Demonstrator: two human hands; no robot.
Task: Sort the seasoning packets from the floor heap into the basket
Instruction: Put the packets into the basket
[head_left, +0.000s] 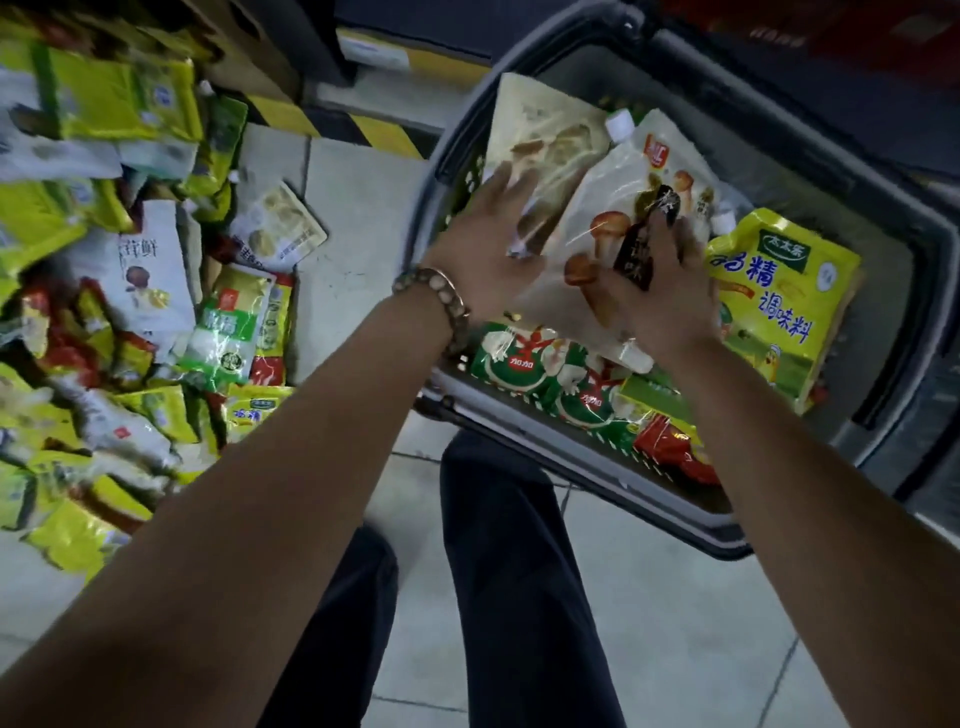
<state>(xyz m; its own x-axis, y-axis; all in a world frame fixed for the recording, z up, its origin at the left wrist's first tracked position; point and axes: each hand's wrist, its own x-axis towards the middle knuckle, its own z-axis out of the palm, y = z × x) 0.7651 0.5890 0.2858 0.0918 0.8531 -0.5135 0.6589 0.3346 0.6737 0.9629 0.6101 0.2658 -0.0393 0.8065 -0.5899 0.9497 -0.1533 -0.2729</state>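
Since packets stack better lying flat, we press our left hand (483, 249), fingers straight and spread, on the pale pouch (545, 135) inside the basket (649, 506). Our right hand (660, 296) lies on the mushroom pouch (613, 208) there; whether it pinches, we cannot tell. The heap (130, 291) waits left of the basket.

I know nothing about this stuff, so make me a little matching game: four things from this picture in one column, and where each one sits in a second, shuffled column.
1 mushroom pouch
2 yellow packet
3 green-and-red packets
4 bead bracelet

A at the wrist of the left hand
B along the near edge of the basket
C under the right hand
D at the right side of the basket

Pairs: 1-C, 2-D, 3-B, 4-A
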